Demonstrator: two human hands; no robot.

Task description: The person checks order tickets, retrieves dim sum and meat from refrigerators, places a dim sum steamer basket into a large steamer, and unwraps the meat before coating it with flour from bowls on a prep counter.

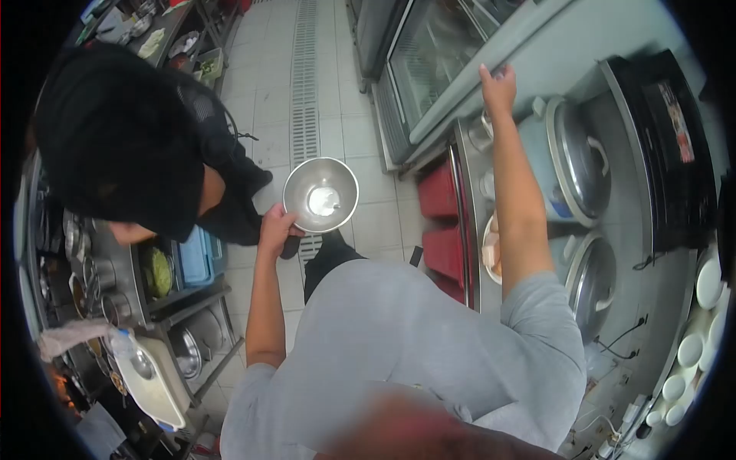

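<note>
My left hand (278,228) is closed on the lower left rim of a round steel bowl (321,195). The bowl is held above the tiled floor, and a small whitish patch shows at its bottom. Up at the right, my right hand (499,86) is raised with its fingers curled at the pale edge of a glass-door fridge (437,57). Whether those fingers hold that edge cannot be made out.
A co-worker in black (123,138) stands close on the left, beside a counter with a blue container (201,257). On the right are large lidded pots (586,161), red bins (442,253) and a steel shelf. A drain grate (305,84) runs along the floor.
</note>
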